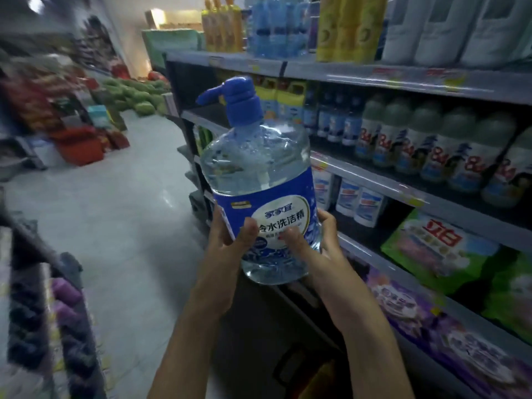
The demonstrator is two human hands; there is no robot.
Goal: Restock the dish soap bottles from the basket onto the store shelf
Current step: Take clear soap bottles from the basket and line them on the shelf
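A large clear dish soap bottle (259, 174) with a blue pump top and a blue label is held upright in mid-air in front of the store shelf (374, 180). My left hand (227, 240) grips its lower left side, thumb across the label. My right hand (313, 240) grips the lower right side, fingers on the label. A bare dark stretch of shelf (207, 113) lies just behind the pump head. The basket shows only as a dark shape (288, 367) below my forearms, its contents hidden.
The shelves on the right hold white bottles with grey caps (426, 142), small dark blue bottles (334, 122), yellow-topped jugs (285, 102), green detergent bags (437, 246) and purple packs (431, 321). An open aisle floor (115, 211) runs left, with watermelons (135, 93) at the far end.
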